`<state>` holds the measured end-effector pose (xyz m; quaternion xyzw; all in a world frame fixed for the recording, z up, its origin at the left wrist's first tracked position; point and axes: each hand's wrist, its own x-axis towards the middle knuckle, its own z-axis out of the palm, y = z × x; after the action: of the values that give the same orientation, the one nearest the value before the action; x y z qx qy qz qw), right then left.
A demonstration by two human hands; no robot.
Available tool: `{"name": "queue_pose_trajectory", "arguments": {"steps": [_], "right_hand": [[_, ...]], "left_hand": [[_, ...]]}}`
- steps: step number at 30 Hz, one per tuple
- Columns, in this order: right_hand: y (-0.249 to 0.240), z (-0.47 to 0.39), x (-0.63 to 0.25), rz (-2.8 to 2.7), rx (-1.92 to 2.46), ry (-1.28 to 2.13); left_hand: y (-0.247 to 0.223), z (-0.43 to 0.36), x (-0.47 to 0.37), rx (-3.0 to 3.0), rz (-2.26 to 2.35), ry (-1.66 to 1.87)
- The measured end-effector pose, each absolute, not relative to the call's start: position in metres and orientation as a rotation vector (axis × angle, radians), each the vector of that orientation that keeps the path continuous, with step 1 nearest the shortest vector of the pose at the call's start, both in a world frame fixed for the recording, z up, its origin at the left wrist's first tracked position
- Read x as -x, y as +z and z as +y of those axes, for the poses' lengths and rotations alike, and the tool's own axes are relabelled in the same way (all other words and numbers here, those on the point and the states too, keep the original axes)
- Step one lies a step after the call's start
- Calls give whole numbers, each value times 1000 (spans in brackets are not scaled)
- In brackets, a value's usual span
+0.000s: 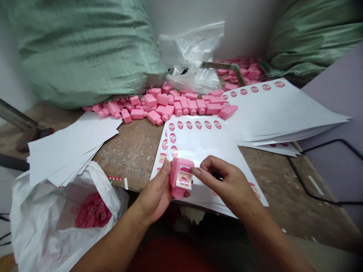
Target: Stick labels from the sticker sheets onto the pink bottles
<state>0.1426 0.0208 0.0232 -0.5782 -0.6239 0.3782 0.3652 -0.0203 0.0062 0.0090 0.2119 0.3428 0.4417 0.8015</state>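
A small pink plastic bottle (176,172) is gripped in my left hand (159,190), its neck pointing down toward me. On its face lies a pink and white label (185,176). My right hand (227,181) pinches the upper right edge of that label between thumb and index finger. Whether the label is fully stuck to the bottle, I cannot tell. Under both hands is a white sticker sheet (198,141), with oval pink stickers along its top and left edges. Behind it, a heap of pink bottles (163,102) spreads across the table.
An open white sack (31,211) with labelled pink bottles stands at the lower left. White paper sheets (73,139) overhang the table (127,151) above it. More sticker sheets (272,109) lie right. Green sacks (90,49) and a clear plastic bag (195,49) are behind.
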Motion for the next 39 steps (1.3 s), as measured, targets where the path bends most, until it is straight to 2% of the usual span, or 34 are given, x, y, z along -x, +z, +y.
{"name": "queue_pose_trajectory", "arguments": {"steps": [10, 17, 21, 31, 35, 39], "right_hand": [[19, 22, -143, -1635, 1526, 905], [12, 19, -146, -1822, 1558, 482], [6, 18, -153, -1713, 1652, 325], [11, 12, -137, -1654, 1507, 633], [7, 16, -141, -1608, 1478, 626], [-4, 20, -156, -1534, 1481, 712]], "left_hand": [[5, 4, 23, -519, 775, 921], [7, 2, 17, -551, 819, 896], [8, 1, 17, -469, 817, 838], [12, -8, 13, -508, 805, 794], [16, -25, 66, -686, 980, 693], [30, -66, 179, -1136, 1514, 529]]}}
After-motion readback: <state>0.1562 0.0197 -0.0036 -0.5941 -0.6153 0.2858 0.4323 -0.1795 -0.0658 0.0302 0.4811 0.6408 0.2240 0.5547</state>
